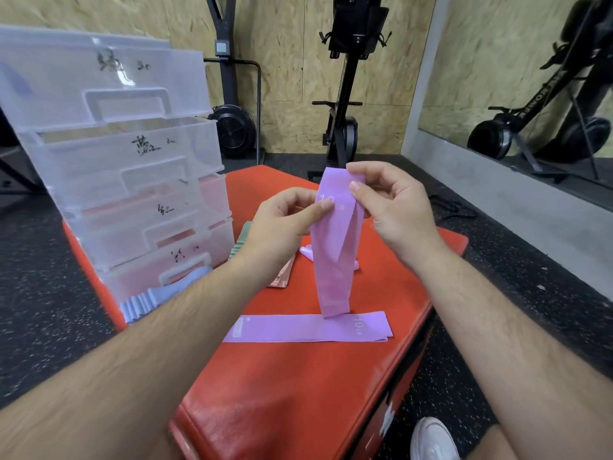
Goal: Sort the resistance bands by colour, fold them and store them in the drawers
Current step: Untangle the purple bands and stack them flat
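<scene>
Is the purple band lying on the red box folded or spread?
Spread out: the purple band lies flat, full length, on the red box.

Readable bits
The held purple band shows "10", flat purple band "10 LB"; second drawer has handwritten "藍".

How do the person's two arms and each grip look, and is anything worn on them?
The left grip and right grip are bare hands: no gloves, no rings visible, short nails. The left forearm and right forearm are bare and hairy, with no sleeve, watch or bracelet in view.
</scene>
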{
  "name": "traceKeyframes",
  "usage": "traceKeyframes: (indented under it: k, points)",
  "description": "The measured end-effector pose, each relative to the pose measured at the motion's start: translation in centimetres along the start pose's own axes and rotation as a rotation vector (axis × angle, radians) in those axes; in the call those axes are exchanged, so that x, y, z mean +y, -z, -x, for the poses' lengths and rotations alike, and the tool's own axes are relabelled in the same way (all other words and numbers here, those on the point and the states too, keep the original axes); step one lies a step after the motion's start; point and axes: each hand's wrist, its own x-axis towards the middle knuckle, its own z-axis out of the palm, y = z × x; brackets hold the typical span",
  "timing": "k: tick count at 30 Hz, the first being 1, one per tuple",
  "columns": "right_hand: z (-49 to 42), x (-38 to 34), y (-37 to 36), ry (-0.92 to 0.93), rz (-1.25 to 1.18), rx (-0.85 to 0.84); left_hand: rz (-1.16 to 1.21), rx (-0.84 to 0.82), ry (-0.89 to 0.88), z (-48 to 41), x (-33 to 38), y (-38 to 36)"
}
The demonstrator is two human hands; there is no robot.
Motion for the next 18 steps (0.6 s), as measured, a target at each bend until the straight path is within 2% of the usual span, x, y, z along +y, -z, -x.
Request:
traceKeyframes:
  k: [8,11,13,18]
  points:
    - [0.7,-0.6,-1.4,-0.037,-0.067,-0.149,-0.032,-0.001,-0.051,-0.1,0.1,1.1]
    - [0.9,-0.6,-1.9,-0.121,-0.070,-0.204,-0.081,0.049,-0.090,0.0,0.5,1.1]
    - [1.3,-0.3,-2.3,-0.185,-0.086,-0.267,-0.066,0.062,-0.086,-0.1,0.5,1.3]
    - [1.7,1.0,-3.0,-0.156,0.016,-0.320,-0.156,-0.003,0.022,-0.3,0.3,2.1]
